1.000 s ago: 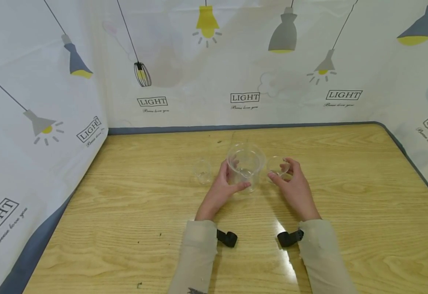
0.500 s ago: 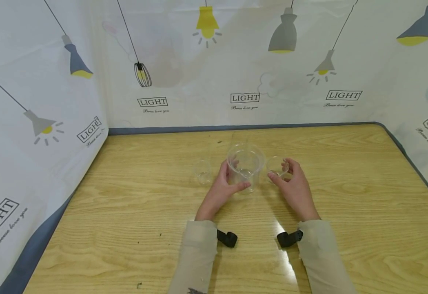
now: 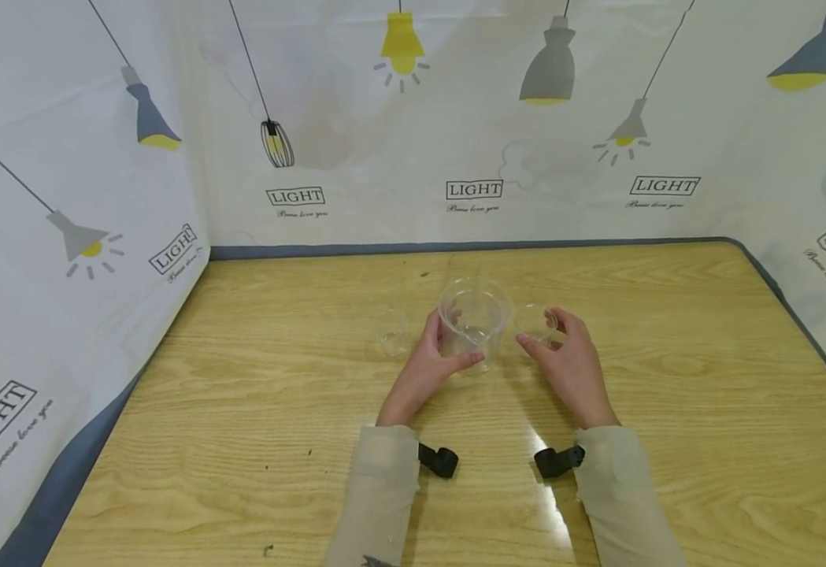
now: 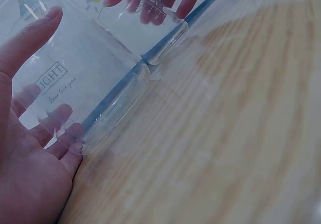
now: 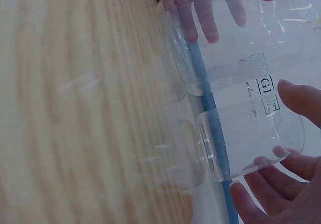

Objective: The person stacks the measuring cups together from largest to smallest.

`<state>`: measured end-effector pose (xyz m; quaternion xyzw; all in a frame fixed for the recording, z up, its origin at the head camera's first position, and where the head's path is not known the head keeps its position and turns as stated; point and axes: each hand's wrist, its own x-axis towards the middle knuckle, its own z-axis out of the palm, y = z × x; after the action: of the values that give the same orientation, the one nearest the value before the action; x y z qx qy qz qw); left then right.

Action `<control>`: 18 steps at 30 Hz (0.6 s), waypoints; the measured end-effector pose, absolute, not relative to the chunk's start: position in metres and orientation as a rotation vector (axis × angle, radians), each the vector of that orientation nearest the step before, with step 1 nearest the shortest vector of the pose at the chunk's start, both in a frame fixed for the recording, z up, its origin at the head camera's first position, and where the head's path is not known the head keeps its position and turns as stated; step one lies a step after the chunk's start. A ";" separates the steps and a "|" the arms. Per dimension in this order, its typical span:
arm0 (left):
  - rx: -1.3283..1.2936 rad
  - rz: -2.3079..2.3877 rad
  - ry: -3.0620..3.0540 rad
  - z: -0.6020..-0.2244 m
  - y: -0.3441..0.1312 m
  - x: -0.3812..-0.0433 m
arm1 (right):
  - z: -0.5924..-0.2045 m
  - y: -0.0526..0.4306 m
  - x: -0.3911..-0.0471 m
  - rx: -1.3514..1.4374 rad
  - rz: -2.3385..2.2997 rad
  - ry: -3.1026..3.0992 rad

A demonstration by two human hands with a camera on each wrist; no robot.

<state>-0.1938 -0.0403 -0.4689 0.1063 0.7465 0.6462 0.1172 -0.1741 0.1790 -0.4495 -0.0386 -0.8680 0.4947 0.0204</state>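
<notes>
My left hand (image 3: 432, 353) holds a large clear beaker (image 3: 475, 311) around its side, thumb at the front and fingers behind. In the left wrist view, the large beaker's base (image 4: 120, 113) stands upright at table level. To its right, my right hand (image 3: 570, 358) holds a smaller clear beaker (image 3: 535, 321) between thumb and fingers. Printed measuring marks (image 4: 152, 9) show on the smaller beaker in the left wrist view. In the right wrist view, the two beakers stand side by side, and the small beaker's base (image 5: 213, 148) is close to the large one.
Another small clear vessel (image 3: 393, 332) stands on the wooden table (image 3: 257, 409), left of the large beaker. A white curtain (image 3: 370, 150) printed with lamps closes off the back and sides. Each sleeve has a black wrist camera (image 3: 441, 461) strapped at its cuff.
</notes>
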 end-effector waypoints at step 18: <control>0.313 1.866 2.187 -0.455 -0.041 -0.188 | -0.443 0.180 -0.172 -0.142 1.471 -2.650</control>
<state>-0.1877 -0.0412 -0.4555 0.1075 0.7505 0.6401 0.1246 -0.1722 0.1797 -0.4434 -0.0468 -0.8721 0.4842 0.0534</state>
